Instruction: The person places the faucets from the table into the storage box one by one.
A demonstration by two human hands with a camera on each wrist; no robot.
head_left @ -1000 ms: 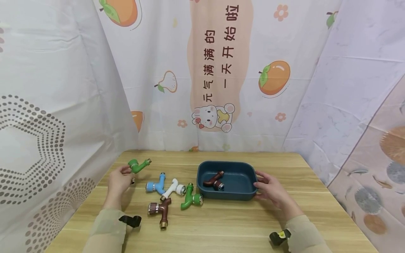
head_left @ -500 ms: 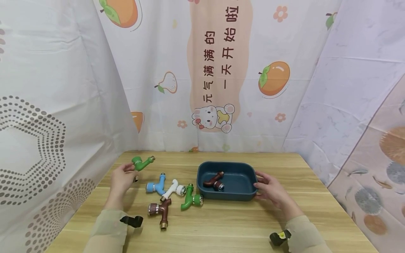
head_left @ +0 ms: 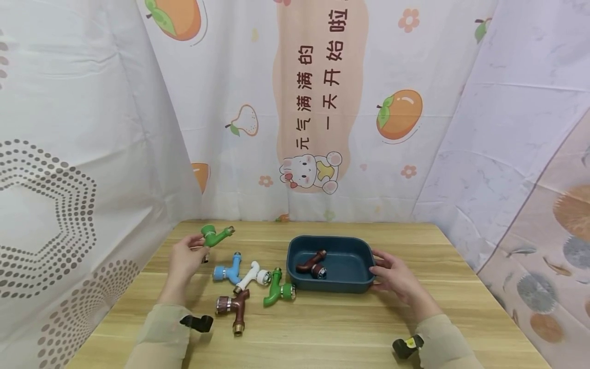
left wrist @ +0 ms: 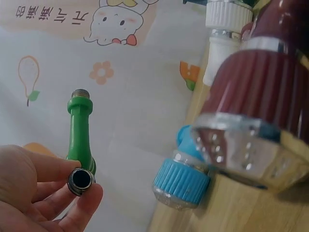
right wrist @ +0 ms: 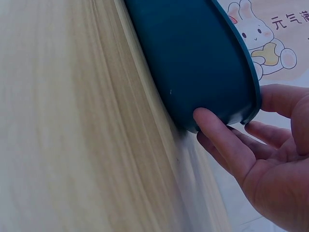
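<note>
- Fingers of the left hand [head_left: 184, 259] pinch a green faucet [head_left: 214, 236], lifted above the tabletop [head_left: 322, 328].
- Right hand [head_left: 396, 279], fingers loosely curved, steadies the blue tray [head_left: 331, 288] by its end wall.

Left hand [head_left: 184, 259] holds green tap [head_left: 214, 236]; right hand [head_left: 396, 279] touches tray [head_left: 295, 261].

A blue tap [head_left: 227, 270], a white tap [head_left: 251, 274], a second green tap [head_left: 277, 289] and a brown tap [head_left: 235, 304] are lying close together on the wooden worktop [head_left: 322, 328], left of the tray. Behind, a printed curtain [head_left: 318, 102] is hanging, showing a rabbit [head_left: 310, 171], persimmons and a pear. A dotted cloth [head_left: 50, 205] is hanging on the left side.
</note>
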